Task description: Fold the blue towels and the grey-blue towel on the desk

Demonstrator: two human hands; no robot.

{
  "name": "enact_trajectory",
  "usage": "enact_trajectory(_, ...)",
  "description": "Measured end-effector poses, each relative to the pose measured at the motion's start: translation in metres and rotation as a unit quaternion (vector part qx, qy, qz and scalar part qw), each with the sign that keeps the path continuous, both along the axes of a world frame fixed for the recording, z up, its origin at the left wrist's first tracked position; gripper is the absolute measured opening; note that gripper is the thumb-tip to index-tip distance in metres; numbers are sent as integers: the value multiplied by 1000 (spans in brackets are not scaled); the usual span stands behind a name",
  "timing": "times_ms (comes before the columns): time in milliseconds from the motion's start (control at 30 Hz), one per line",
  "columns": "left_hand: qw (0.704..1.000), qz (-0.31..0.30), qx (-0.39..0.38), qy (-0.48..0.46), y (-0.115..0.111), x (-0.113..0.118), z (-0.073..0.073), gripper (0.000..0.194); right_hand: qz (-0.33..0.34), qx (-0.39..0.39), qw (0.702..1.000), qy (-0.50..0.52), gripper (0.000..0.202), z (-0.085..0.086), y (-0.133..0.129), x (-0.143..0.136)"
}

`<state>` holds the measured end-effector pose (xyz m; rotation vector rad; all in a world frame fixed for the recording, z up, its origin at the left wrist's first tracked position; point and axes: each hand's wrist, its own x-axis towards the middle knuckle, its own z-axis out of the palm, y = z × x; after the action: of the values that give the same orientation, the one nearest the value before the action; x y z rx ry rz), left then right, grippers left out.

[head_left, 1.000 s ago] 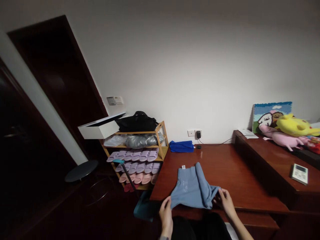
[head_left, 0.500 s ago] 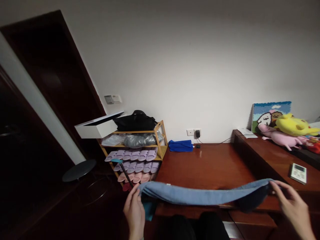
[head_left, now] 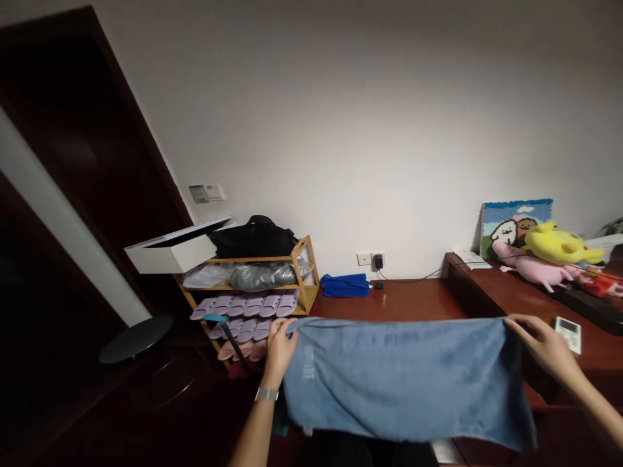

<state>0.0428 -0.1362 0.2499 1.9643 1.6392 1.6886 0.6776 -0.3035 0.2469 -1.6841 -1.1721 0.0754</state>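
A grey-blue towel (head_left: 403, 376) hangs spread out between my two hands, its upper edge stretched nearly level. My left hand (head_left: 282, 347) pinches the upper left corner; a silver band circles that wrist. At the upper right corner, my right hand (head_left: 535, 337) grips the cloth between thumb and fingers. The towel hides the front part of the reddish-brown wooden table (head_left: 413, 298). A folded bright blue cloth (head_left: 345, 285) lies on the table against the wall, beyond the towel.
Left of the table stands a wooden rack (head_left: 306, 295) with slippers (head_left: 253, 303), a black bag (head_left: 256, 237) and a white box (head_left: 170, 256). A round stool (head_left: 136, 338) is farther left. On the raised right surface lie plush toys (head_left: 557, 243) and a calculator-like device (head_left: 568, 334).
The towel was a narrow, sagging band and now hangs open as a broad sheet. Both hands have risen, and the view has shifted slightly to the right.
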Motion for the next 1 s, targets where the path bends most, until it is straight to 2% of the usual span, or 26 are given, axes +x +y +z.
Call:
enact_trajectory(100, 999, -2, 21, -27, 40, 17, 34, 18, -12, -1, 1000, -24, 48, 32, 39, 6)
enact_trajectory(200, 996, 33, 46, -67, 66, 18, 61, 21, -13, 41, 998, -55, 45, 63, 58, 8)
enact_trajectory(267, 992, 57, 62, -98, 68, 12, 65, 25, -4, 90, 993, -81, 51, 73, 57, 7)
enact_trajectory(333, 987, 74, 69, -123, 57, 4, 53, 29, 1, 129, 987, -93, 56, 68, 46, 5)
enact_trajectory(367, 986, 81, 67, -132, 47, 1, 41, 30, 2, 137, 987, -90, 57, 58, 38, 4)
enact_trajectory(433, 984, 95, 52, -144, 22, -3, 7, 32, 6, 128, 990, -63, 60, 24, 22, 1)
enact_trajectory(500, 983, 105, 22, -147, -4, -5, -35, 33, 10, 91, 996, -20, 63, -25, 9, -3)
enact_trajectory(600, 986, 96, -53, -126, -32, -6, -104, 32, -5, 8, 999, 50, 63, -112, 0, -11)
enact_trajectory(700, 986, 62, -143, -62, -41, -14, -165, 29, -2, -73, 993, 90, 57, -185, -1, -18)
enact_trajectory(767, 985, 54, -166, -5, -38, -23, -197, 29, 25, -102, 992, 71, 50, -219, -1, -20)
enact_trajectory(867, 983, 55, -157, 83, -28, -39, -229, 32, 58, -106, 993, 5, 43, -252, -4, -16)
enact_trajectory(1000, 959, 46, -182, 214, -22, -47, -246, 46, 76, -94, 991, -64, 42, -279, -10, -2)
